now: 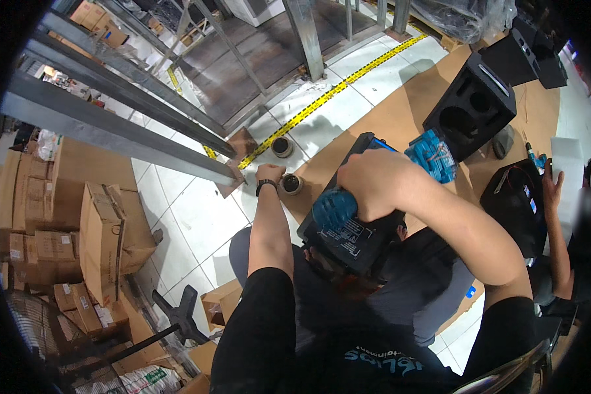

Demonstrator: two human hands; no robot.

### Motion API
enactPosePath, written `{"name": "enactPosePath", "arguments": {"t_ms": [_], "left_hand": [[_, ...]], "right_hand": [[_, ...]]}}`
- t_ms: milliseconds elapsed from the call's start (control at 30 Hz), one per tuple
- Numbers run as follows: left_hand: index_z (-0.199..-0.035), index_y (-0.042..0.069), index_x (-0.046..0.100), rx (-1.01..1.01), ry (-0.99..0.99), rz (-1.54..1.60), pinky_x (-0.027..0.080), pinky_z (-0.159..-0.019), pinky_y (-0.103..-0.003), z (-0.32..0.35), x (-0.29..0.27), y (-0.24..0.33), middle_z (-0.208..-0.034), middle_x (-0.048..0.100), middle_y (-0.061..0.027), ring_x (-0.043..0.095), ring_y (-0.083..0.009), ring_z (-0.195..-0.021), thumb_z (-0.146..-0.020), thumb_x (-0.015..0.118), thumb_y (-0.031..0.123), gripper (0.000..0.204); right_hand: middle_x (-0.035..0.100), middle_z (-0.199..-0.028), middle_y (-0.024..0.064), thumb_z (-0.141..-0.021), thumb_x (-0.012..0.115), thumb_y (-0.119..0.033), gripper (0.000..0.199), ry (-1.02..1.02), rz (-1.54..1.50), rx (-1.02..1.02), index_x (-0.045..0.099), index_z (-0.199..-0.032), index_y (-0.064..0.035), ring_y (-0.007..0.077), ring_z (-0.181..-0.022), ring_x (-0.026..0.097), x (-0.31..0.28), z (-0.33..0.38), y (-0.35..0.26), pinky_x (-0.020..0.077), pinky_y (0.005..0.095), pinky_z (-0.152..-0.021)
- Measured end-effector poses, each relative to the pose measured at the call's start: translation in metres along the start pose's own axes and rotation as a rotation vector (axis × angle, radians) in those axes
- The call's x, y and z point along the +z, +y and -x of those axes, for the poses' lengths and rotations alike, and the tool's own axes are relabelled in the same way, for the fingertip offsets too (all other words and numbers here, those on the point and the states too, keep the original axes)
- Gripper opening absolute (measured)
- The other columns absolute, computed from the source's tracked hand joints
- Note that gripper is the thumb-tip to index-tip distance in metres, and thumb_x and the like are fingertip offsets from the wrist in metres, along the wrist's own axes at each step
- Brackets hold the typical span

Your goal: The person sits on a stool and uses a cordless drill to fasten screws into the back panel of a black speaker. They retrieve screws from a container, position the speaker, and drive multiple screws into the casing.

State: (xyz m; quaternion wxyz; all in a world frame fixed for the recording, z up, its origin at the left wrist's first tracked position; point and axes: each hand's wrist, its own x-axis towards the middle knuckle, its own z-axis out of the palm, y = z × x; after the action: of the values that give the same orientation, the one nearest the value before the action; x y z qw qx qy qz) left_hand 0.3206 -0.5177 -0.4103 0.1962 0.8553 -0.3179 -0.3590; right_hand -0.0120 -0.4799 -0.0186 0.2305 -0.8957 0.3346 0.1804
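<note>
My right hand (374,184) grips the top of a black box-shaped device (348,236) that rests on my lap; blue padding (333,209) shows under my fingers and more blue wrapping (432,155) lies at its far end. My left hand (269,175), with a dark watch on the wrist, reaches down to the floor and touches a roll of tape (291,184). A second tape roll (282,146) stands a little farther off on the white tiles. Whether the left fingers close around the roll is hidden by the hand itself.
A black speaker cabinet (469,108) stands on brown cardboard sheeting (387,118). Another person's hand (553,190) rests by a second black box (515,200) at right. Stacked cardboard boxes (59,223) fill the left. Grey steel beams (111,125) and yellow-black floor tape (335,88) lie ahead.
</note>
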Motion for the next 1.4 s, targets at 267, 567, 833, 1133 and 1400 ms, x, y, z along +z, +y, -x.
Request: {"name": "enactPosePath", "arguments": {"t_ms": [267,567,833,1133,1400], "left_hand": [[-0.104,0.001,0.07,0.375,-0.134,0.724,0.052,-0.061,-0.024,0.117,-0.06,0.069,-0.089,0.073,-0.0066,0.068,-0.0125,-0.07,-0.086,0.079,0.012,0.024],[-0.098,0.0,0.077,0.586,-0.048,0.309,0.058,-0.074,-0.028,0.249,-0.021,0.021,-0.087,0.078,-0.009,0.073,-0.0154,-0.079,-0.078,0.082,0.01,0.023],[-0.092,0.002,0.074,0.873,-0.254,0.147,0.056,-0.071,-0.03,0.259,0.002,0.016,-0.082,0.075,-0.0109,0.073,-0.0188,-0.074,-0.083,0.077,0.015,0.017],[-0.093,0.004,0.075,0.96,-0.294,-0.035,0.058,-0.07,-0.034,0.262,0.021,0.025,-0.083,0.075,-0.0094,0.072,-0.0227,-0.073,-0.081,0.083,0.016,0.018],[-0.094,0.002,0.076,0.854,-0.403,0.092,0.057,-0.071,-0.029,0.258,0.009,0.022,-0.085,0.077,-0.0093,0.072,-0.0155,-0.074,-0.078,0.088,0.016,0.025]], "right_hand": [[0.073,-0.071,0.0161,-0.065,0.074,-0.014,0.019,-0.03,0.027,-0.115,0.075,-0.079,-0.0008,0.0294,-0.066,0.074,0.012,-0.018,0.023,0.0584,0.0403,-0.06],[0.073,-0.075,0.0144,-0.058,0.077,-0.01,0.025,-0.185,-0.065,0.018,0.073,-0.081,-0.0004,0.0236,-0.061,0.07,-0.015,-0.02,0.014,0.0552,0.0375,-0.052],[0.071,-0.077,0.0113,-0.061,0.078,-0.006,0.037,-0.217,-0.019,-0.041,0.073,-0.097,-0.0013,0.0201,-0.059,0.066,-0.033,-0.016,0.006,0.0531,0.0352,-0.052],[0.071,-0.081,0.0066,-0.066,0.076,-0.009,0.03,-0.007,-0.306,-0.016,0.071,-0.095,-0.0013,0.0162,-0.067,0.065,-0.041,0.057,0.052,0.0514,0.0325,-0.059],[0.074,-0.088,0.0069,-0.066,0.071,0.001,0.031,0.417,-0.608,-0.124,0.072,-0.097,0.0007,0.016,-0.076,0.066,0.027,0.099,0.115,0.0549,0.0303,-0.069]]}}
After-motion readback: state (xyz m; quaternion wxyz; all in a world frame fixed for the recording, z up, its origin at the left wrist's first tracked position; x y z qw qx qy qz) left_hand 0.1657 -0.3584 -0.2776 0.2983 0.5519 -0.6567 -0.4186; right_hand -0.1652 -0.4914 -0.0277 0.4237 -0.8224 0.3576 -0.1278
